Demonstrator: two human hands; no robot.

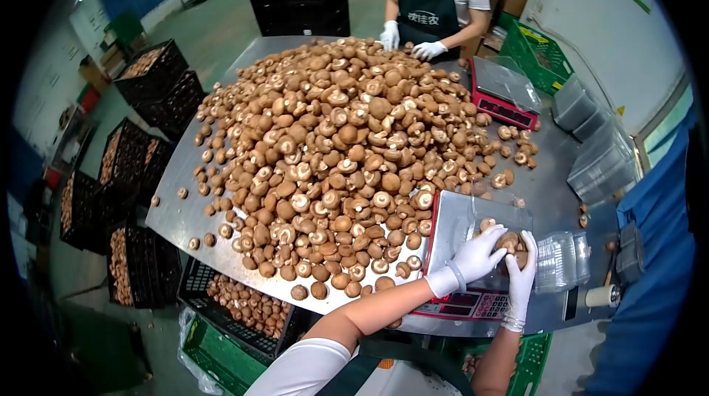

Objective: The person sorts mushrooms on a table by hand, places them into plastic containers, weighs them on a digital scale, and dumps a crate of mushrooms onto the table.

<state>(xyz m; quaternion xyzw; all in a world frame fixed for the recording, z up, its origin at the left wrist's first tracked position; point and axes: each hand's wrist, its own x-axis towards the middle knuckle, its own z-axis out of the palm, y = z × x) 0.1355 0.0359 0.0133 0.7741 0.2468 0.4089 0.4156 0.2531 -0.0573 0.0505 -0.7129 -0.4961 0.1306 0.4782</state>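
Note:
Both my hands wear white gloves and meet over the right part of a red scale (434, 248). My left hand (478, 252) is closed round brown mushrooms (511, 242) from the left. From the right, my right hand (521, 274) curls its fingers against the same mushrooms. A clear plastic tray (487, 211) lies on the scale, partly hidden by my hands. Left of the scale a large heap of mushrooms (332, 138) covers much of the metal table (177, 204).
A co-worker (436, 5) in white gloves touches the heap's far side. Near them are a second red scale (506, 93) and a green crate (538, 56). Clear containers (557, 262) stand right of my hands, more behind. Black crates (151, 248) are stacked left; another crate of mushrooms (247, 304) sits below the front edge.

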